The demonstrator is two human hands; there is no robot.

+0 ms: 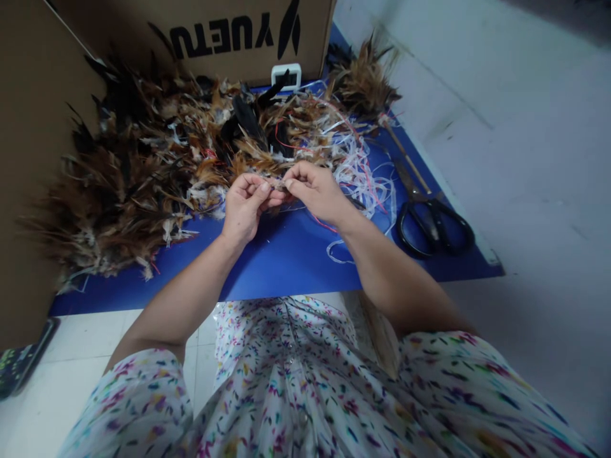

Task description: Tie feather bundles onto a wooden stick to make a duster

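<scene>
We see the left hand (244, 205) and right hand (317, 189) pinching a small feather piece (278, 184) between their fingertips, above the counter (296, 254). Loose feathers (128, 172) spread beyond and left of the hands; scissors (432, 222) lie to their right.

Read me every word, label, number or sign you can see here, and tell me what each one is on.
"YUETU", upside down in this view, on the cardboard box behind the feathers.
Display on the small white device: too small and dark to read.
Yellow-green marks on the dark object at lower left: too blurred to read.
</scene>
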